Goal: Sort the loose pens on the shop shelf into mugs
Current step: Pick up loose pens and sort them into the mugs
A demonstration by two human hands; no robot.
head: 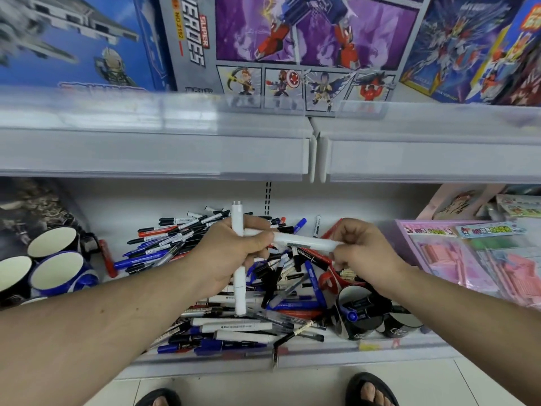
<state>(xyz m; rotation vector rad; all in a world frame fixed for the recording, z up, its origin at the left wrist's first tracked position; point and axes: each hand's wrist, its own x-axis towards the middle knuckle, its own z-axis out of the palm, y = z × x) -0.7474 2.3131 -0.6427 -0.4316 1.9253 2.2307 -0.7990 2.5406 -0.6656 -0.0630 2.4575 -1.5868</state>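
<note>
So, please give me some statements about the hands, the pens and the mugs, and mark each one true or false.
1. The left hand grips an upright white marker. True.
2. The right hand is empty. False: it pinches the end of a second white marker lying crosswise.
3. The dark mug under the right arm has pens in it. True.
4. The blue mug at the left is full of pens. False: its inside shows bare.
5. The pen pile lies on the floor. False: it lies on the shelf.
</note>
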